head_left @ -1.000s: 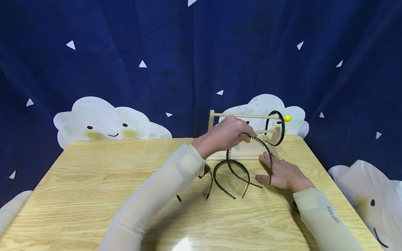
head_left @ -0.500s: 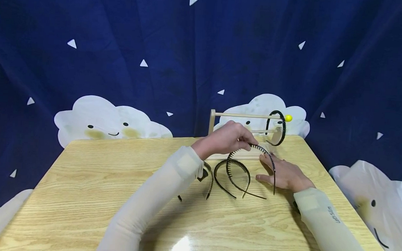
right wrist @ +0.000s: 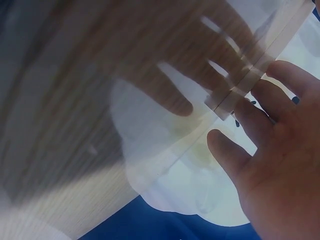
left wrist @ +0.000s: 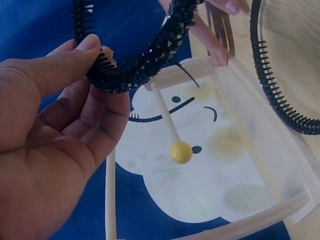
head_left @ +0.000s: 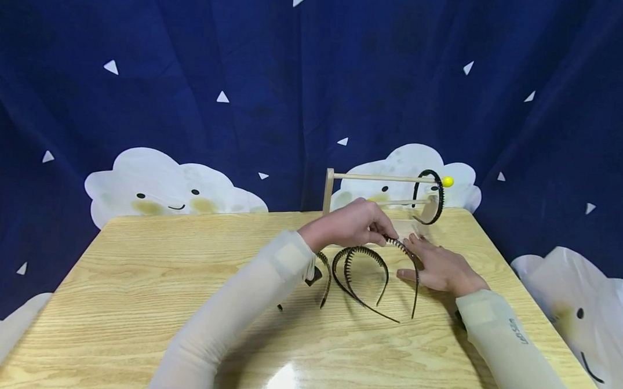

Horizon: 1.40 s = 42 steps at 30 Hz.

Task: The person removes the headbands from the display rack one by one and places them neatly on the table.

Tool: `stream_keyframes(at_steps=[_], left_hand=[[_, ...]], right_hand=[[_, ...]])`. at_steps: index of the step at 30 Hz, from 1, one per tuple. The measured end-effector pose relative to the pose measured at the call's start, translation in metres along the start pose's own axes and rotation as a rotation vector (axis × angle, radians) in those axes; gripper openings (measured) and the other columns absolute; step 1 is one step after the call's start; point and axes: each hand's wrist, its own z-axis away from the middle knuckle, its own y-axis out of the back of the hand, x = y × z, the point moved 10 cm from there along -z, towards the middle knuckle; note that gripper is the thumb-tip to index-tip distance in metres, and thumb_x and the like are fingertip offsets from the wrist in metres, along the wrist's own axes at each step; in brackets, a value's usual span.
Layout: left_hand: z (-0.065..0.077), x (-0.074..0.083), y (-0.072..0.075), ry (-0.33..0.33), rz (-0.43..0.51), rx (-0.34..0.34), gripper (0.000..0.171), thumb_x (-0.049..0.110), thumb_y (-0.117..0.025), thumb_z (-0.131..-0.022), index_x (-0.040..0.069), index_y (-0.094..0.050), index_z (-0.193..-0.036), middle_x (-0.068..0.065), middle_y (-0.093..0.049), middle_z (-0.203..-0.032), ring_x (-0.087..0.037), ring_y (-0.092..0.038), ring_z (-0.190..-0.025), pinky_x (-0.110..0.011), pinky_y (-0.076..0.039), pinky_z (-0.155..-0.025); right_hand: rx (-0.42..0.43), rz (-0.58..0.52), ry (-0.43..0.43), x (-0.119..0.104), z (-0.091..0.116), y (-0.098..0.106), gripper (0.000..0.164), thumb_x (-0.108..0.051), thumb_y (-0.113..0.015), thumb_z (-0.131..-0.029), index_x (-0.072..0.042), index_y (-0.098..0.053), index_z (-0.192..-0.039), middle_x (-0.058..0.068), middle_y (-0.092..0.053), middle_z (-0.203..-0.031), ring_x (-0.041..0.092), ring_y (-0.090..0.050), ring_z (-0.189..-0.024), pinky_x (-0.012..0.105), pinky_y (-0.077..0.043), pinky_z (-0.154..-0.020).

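Note:
My left hand (head_left: pixel 357 222) pinches a black toothed headband (left wrist: pixel 150 62) at its top, between thumb and fingers. Small faceted beads cover its outer side, and its ends point down toward the table. Behind my hands stands a wooden rack (head_left: pixel 328 190) with rods tipped by yellow balls. Near the end of its top rod hangs another black headband (head_left: pixel 440 201). My right hand (head_left: pixel 439 267), fingers extended, rests at the right end of the rack's base, fingertips against its edge in the right wrist view. My left hand and forearm partly hide the base.
A black headband (head_left: pixel 376 255) lies on the wooden table (head_left: pixel 129 302) in front of the rack, overlapped in view by the held one. Left of it lies a headband with a dark ornament (head_left: pixel 314 276), partly behind my left sleeve. A blue cloud-print curtain (head_left: pixel 234 57) hangs behind the table.
My left hand has come down toward the table with the headband, whose ends now sit lower in view. The right hand has stayed at the rack's base.

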Motion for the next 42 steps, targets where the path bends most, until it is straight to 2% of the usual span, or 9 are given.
stream_keyframes(at_steps=[6,13,20,27,35,42], left_hand=[[0.0,0.001,-0.008,-0.01,-0.004,-0.031,0.022,0.003,-0.074,-0.091,0.006,-0.077,-0.113,-0.005,-0.075,-0.105,-0.004,-0.068,-0.088,-0.015,-0.051,-0.079],[-0.001,0.004,-0.023,-0.017,0.057,-0.079,0.022,0.0,-0.073,-0.091,0.001,-0.076,-0.112,-0.011,-0.075,-0.106,-0.005,-0.069,-0.089,-0.014,-0.051,-0.08],[0.0,0.004,-0.036,-0.02,0.089,-0.116,0.02,0.0,-0.073,-0.091,0.002,-0.077,-0.111,-0.009,-0.076,-0.102,-0.005,-0.07,-0.087,-0.013,-0.052,-0.079],[0.002,0.006,-0.052,-0.028,0.115,-0.169,0.02,0.001,-0.075,-0.09,0.004,-0.077,-0.109,-0.008,-0.076,-0.1,-0.008,-0.071,-0.09,-0.012,-0.052,-0.078],[0.004,0.006,-0.069,-0.013,0.119,-0.209,0.022,-0.001,-0.075,-0.088,0.003,-0.077,-0.11,-0.006,-0.076,-0.104,-0.001,-0.069,-0.089,-0.01,-0.05,-0.081],[0.004,0.002,-0.089,0.014,0.097,-0.255,0.021,0.0,-0.075,-0.089,0.004,-0.077,-0.109,0.002,-0.075,-0.104,0.003,-0.066,-0.09,-0.008,-0.048,-0.082]], right_hand=[[-0.019,0.001,-0.011,0.001,-0.001,0.0,0.094,-0.073,-0.054,-0.09,-0.01,-0.036,-0.157,0.018,-0.026,-0.162,0.049,-0.032,-0.141,0.07,-0.043,-0.092],[-0.007,0.008,-0.003,0.004,0.0,0.0,0.095,-0.073,-0.055,-0.089,-0.008,-0.036,-0.156,0.02,-0.027,-0.161,0.043,-0.029,-0.144,0.069,-0.04,-0.098],[0.006,0.017,0.011,0.001,-0.001,0.0,0.096,-0.075,-0.052,-0.089,-0.007,-0.037,-0.156,0.02,-0.027,-0.161,0.041,-0.028,-0.145,0.067,-0.037,-0.103],[-0.012,0.033,-0.004,0.002,-0.001,-0.001,0.09,-0.071,-0.05,-0.093,-0.009,-0.036,-0.156,0.021,-0.027,-0.16,0.043,-0.029,-0.144,0.069,-0.04,-0.098],[-0.002,0.029,0.005,0.002,-0.001,-0.001,0.094,-0.074,-0.049,-0.091,-0.008,-0.036,-0.156,0.019,-0.027,-0.161,0.041,-0.028,-0.145,0.067,-0.039,-0.101],[-0.015,0.029,0.01,0.001,-0.001,-0.002,0.098,-0.078,-0.046,-0.09,-0.007,-0.035,-0.156,0.02,-0.026,-0.161,0.042,-0.028,-0.145,0.068,-0.041,-0.098]])
